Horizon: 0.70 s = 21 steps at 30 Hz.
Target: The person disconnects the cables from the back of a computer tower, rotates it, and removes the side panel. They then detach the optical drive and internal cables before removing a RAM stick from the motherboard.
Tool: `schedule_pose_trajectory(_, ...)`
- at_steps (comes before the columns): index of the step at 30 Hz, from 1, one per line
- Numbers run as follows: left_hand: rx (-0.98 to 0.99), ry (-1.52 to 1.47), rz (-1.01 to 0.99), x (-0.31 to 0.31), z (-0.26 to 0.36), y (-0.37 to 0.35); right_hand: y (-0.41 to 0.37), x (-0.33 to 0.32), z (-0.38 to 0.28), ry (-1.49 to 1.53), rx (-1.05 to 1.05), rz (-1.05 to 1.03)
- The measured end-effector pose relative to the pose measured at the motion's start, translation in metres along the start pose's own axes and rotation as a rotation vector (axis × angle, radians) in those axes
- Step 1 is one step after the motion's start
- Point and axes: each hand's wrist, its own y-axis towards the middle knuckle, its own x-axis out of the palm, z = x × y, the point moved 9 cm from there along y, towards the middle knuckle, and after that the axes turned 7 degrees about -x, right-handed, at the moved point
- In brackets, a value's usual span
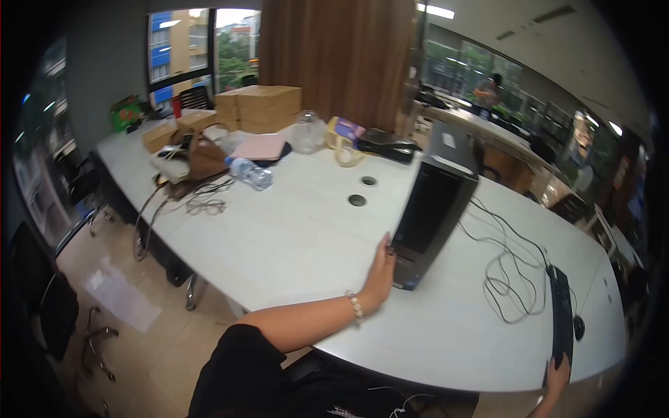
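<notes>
A black computer tower (435, 202) stands upright on the white table, right of the middle. My left hand (380, 275), with a beaded bracelet at the wrist, rests against its lower front edge, fingers stretched upward along it. A long black keyboard (560, 313) lies near the table's right end, seen almost edge-on. Its near end is held by my right hand (557, 371), thumb on top and the other fingers partly hidden. Beside the keyboard sits a black mouse (579, 327). Loose black cables (512, 279) coil between tower and keyboard.
Across the white table (293, 244) are a brown bag (202, 160), eyeglasses (205, 207), a plastic bottle (249, 174), a pink folder (258, 147), a clear jar (306, 132), a black case (390, 146) and cardboard boxes (261, 108). A person (488, 92) stands far behind.
</notes>
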Motion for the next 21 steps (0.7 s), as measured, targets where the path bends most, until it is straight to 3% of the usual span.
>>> schedule_pose_trajectory(2, -0.038, 0.024, 0.004, 0.000, 0.007, -0.005, -0.024, -0.013, -0.031, -0.051, -0.051, 0.076)
schedule_pose_trajectory(3, -0.007, -0.049, -0.070, 0.004, 0.000, -0.002, -0.038, -0.018, -0.044, -0.080, -0.047, 0.107)
schedule_pose_trajectory(4, -0.099, -0.202, -0.036, 0.004, -0.007, -0.003, -0.052, -0.021, -0.055, -0.060, -0.087, 0.105)
schedule_pose_trajectory(6, -0.148, -0.206, -0.045, 0.005, -0.008, -0.001, -0.086, -0.042, -0.097, -0.065, -0.037, -0.018)
schedule_pose_trajectory(9, -0.139, -0.208, -0.022, -0.006, -0.024, 0.007, -0.137, -0.063, -0.149, -0.142, -0.138, -0.055)
schedule_pose_trajectory(11, -0.168, 0.061, 0.065, -0.017, -0.041, 0.008, -0.157, -0.082, -0.170, 0.272, -0.228, -0.167)
schedule_pose_trajectory(12, -0.159, -0.023, 0.026, -0.014, -0.035, 0.009, -0.162, -0.090, -0.171, 0.341, -0.204, -0.163)
schedule_pose_trajectory(13, -0.152, -0.107, -0.011, -0.010, -0.028, 0.010, -0.163, -0.101, -0.177, 0.324, -0.328, -0.083)
schedule_pose_trajectory(15, -0.148, -0.127, -0.002, -0.014, -0.039, 0.014, -0.166, -0.087, -0.148, 0.135, -0.225, 0.039)
schedule_pose_trajectory(16, -0.158, -0.162, 0.009, -0.013, -0.036, 0.012, -0.168, -0.063, -0.127, 0.229, -0.152, -0.041)
schedule_pose_trajectory(19, -0.197, -0.242, 0.021, -0.008, -0.028, 0.009, -0.169, -0.054, -0.144, 0.407, -0.085, -0.061)
schedule_pose_trajectory(21, -0.201, -0.310, -0.002, -0.005, -0.028, 0.009, -0.173, -0.046, -0.183, 0.477, -0.239, -0.112)
